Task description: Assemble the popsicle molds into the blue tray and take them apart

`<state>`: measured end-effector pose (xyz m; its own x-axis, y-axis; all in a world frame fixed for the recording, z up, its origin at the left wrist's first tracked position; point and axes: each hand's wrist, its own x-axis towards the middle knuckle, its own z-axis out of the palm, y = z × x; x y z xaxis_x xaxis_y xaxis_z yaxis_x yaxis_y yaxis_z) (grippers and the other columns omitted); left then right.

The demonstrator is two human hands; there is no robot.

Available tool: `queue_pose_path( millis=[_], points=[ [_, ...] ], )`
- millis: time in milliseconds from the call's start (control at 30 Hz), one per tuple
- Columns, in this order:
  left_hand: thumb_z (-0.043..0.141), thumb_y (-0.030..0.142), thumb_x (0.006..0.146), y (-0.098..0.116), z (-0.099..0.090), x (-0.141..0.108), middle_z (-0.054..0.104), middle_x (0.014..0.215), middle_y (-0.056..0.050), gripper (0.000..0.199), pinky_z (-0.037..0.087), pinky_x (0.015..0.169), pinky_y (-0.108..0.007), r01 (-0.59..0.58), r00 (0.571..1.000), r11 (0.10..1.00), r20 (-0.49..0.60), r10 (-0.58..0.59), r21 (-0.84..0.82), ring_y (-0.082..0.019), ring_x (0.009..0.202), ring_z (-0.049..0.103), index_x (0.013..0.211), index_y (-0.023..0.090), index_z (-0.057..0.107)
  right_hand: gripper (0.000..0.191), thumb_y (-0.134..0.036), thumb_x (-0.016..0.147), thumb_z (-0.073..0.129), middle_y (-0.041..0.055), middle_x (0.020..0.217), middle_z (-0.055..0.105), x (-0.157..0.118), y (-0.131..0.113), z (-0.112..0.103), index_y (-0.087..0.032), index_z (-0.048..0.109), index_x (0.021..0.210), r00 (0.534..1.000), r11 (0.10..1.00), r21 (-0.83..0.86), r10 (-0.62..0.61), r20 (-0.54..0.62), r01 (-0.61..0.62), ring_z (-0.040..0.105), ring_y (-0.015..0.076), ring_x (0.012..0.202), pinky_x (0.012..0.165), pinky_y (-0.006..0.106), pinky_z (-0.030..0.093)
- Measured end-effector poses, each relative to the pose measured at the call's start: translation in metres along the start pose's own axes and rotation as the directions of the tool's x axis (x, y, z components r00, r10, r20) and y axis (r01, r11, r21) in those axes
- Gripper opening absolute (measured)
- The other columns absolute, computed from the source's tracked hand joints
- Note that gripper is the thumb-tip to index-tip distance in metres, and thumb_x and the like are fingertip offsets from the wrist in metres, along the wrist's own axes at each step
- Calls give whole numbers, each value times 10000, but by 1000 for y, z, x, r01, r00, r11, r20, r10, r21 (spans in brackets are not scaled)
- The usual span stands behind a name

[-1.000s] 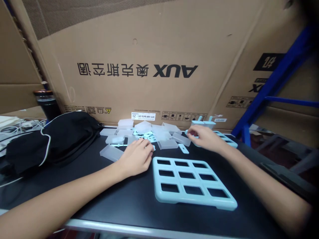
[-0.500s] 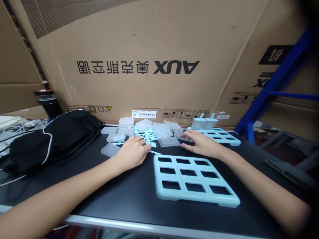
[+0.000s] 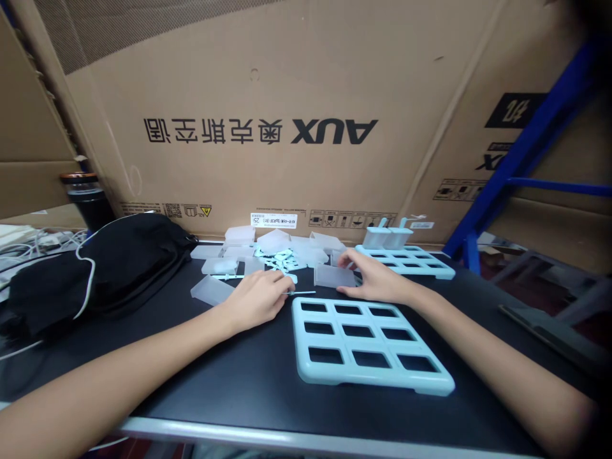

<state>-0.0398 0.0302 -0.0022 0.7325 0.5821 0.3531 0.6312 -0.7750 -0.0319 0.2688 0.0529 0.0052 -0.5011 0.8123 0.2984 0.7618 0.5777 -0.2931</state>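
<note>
My left hand is closed on a thin light-blue stick, which pokes out to the right of its fingertips. Thumb and fingers of my right hand are closed round the right end of a clear plastic mold. Behind my left hand lies a pile of light-blue sticks, with several clear molds around it. A light-blue frame with several square openings lies in front of my right hand. Farther back, a second blue frame bears two molds with stick handles.
A black cloth bag and white cables lie at the left, beside a dark bottle. A large cardboard box stands behind the black table. A blue metal post rises at the right.
My right hand has moved slightly left and down and has closed on a clear mold, which is now pulled a little towards it. The stick in my left hand has turned nearer level.
</note>
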Motion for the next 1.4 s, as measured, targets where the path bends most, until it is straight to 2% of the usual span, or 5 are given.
queue_pose_path(
  millis=[233,500,800,1133,1400],
  points=[
    [453,163,904,1,4,-2,613,953,-32,158,488,674,-292,19,1000,1000,0,-19,-13,-193,799,612,1013,213,556,588,-548,782,640,109,1229,558,-7,8,-17,-227,489,1250,994,998,-4,61,93,-61,558,265,1094,919,424,468],
    [454,220,914,3,2,-2,611,965,-50,178,505,694,-308,29,1000,999,2,-29,-19,-208,850,611,1010,202,603,387,-495,768,601,56,860,656,-13,21,-32,-206,586,1026,938,967,-106,252,237,-233,621,213,760,681,341,493],
    [429,235,942,6,2,-1,597,1002,-73,202,491,795,-354,4,999,1000,-48,-5,-26,-233,948,574,1069,190,579,460,-635,831,494,74,850,643,-16,26,-35,-204,616,937,957,942,-235,270,108,-239,606,231,759,700,368,464],
    [364,227,989,12,-5,-2,611,1041,-65,228,469,874,-356,-147,989,976,-36,143,-160,-204,949,590,1093,202,565,542,-546,784,638,96,1124,611,0,-3,-8,-242,556,1225,991,996,46,65,116,-71,576,228,869,787,421,492],
    [620,511,874,23,5,-1,426,1420,-158,768,445,1019,-465,56,945,818,-234,-228,-572,-295,1256,486,1441,210,199,547,-462,768,718,61,1060,594,3,-57,-7,-240,498,1218,996,878,478,-68,51,35,544,161,822,748,342,508]
  ],
)
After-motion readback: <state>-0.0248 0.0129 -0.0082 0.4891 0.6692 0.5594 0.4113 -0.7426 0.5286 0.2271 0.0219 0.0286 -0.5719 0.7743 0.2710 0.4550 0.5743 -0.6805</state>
